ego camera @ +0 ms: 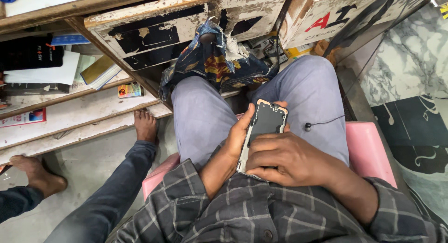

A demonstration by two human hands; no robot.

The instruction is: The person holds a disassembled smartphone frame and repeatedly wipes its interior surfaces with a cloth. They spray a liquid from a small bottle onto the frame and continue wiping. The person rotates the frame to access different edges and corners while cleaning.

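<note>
Over my lap I hold an opened smartphone [264, 123], its dark inner side up and its metal frame showing. My left hand [239, 136] cups the phone's left edge from below. My right hand [285, 158] lies across its lower half, fingers curled over it and pressing on the dark surface. Both hands rest above my grey trousers [200, 117], and I sit on a pink stool [368, 149].
A patterned dark cloth [219, 61] hangs from a worn white drawer [186, 24] above my knees. A black earphone wire [322, 122] crosses my right thigh. Another person's bare feet [145, 125] and dark-trousered leg are at left. Shelves [70, 112] hold books and cards.
</note>
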